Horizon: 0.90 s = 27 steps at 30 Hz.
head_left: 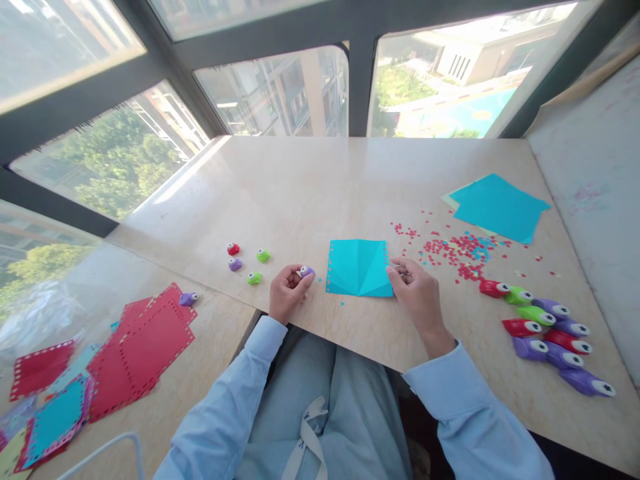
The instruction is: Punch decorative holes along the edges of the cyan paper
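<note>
1. The blue sheet (357,268) is lying flat on the pale table (300,193), directly in front of the person and between the two hands; it is showing fold lines, and rows of small holes are running along its left and right edges
2. The right hand (416,288) is holding the right edge of this sheet, with the thumb and the fingers being narrow together there
3. The left hand (289,291) is gripping a small purple punch (307,271) between thumb and bent fingers, near the sheet's left edge but apart from it
4. To the left of this hand, four small punches are standing in a loose group: one red punch (233,249), one more purple punch (235,265) and two green ones (263,255)
5. On the right, red and blue paper bits (445,250) are lying scattered; behind them some loose blue sheets (503,207) are overlapping
6. Nearer the right wall, bigger punches (535,315) in red, green and purple are sitting close together
7. At far left, red sheets (150,340) with holed edges are lying in a pile, and another small purple punch (189,299) is resting at their upper corner
</note>
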Each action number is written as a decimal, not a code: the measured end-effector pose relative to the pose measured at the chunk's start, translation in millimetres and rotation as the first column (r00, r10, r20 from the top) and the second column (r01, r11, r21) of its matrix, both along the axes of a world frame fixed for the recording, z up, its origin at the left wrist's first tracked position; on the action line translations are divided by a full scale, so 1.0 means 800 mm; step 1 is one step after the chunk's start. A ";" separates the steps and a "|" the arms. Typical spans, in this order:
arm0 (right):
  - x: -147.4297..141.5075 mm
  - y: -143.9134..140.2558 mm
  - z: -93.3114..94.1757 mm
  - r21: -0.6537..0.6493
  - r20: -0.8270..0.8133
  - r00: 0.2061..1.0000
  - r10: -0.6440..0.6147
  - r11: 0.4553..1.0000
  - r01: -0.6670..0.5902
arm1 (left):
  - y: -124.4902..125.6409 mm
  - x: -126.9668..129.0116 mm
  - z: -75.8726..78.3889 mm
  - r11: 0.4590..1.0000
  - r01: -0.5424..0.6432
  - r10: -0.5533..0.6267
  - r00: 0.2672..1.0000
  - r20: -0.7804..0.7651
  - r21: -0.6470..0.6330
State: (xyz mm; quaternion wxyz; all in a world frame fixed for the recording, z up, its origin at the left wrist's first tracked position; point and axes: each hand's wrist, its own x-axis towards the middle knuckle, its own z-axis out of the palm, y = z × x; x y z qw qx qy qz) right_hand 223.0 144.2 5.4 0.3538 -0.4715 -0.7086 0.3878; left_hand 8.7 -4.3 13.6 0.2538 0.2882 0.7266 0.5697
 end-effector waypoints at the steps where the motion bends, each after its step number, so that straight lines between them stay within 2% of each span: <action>1: 0.000 0.000 0.000 -0.007 -0.004 1.000 0.002 1.000 -0.002 | 0.001 -0.001 0.002 1.000 -0.031 0.031 1.000 0.002 -0.003; 3: 0.000 0.000 -0.001 -0.030 -0.014 1.000 0.009 0.999 -0.010 | 0.004 -0.007 0.006 0.993 -0.114 0.113 0.993 -0.021 -0.038; 6: 0.001 0.001 -0.002 -0.056 -0.027 0.999 0.017 0.998 -0.019 | 0.007 -0.028 0.008 0.960 -0.249 0.226 0.959 -0.169 -0.128; 9: 0.002 0.002 -0.004 -0.069 -0.043 0.999 0.025 0.997 -0.028 | 0.007 -0.055 0.005 0.927 -0.305 0.222 0.915 -0.338 -0.217; 14: 0.003 0.003 -0.009 -0.072 -0.084 0.996 0.030 0.997 -0.036 | 0.004 -0.077 0.001 0.886 -0.337 0.218 0.909 -0.355 -0.319; 17: 0.003 0.002 -0.011 -0.065 -0.124 0.992 0.022 0.997 -0.030 | 0.002 -0.075 -0.001 0.889 -0.335 0.208 0.903 -0.376 -0.311; 22: 0.006 -0.005 -0.012 -0.038 -0.177 0.984 -0.007 0.999 0.000 | -0.004 -0.059 -0.002 0.911 -0.357 0.221 0.846 -0.486 -0.208; 27: 0.037 -0.037 -0.007 0.007 -0.168 0.983 -0.072 0.997 0.075 | -0.008 -0.049 -0.001 0.935 -0.301 0.175 0.850 -0.497 -0.185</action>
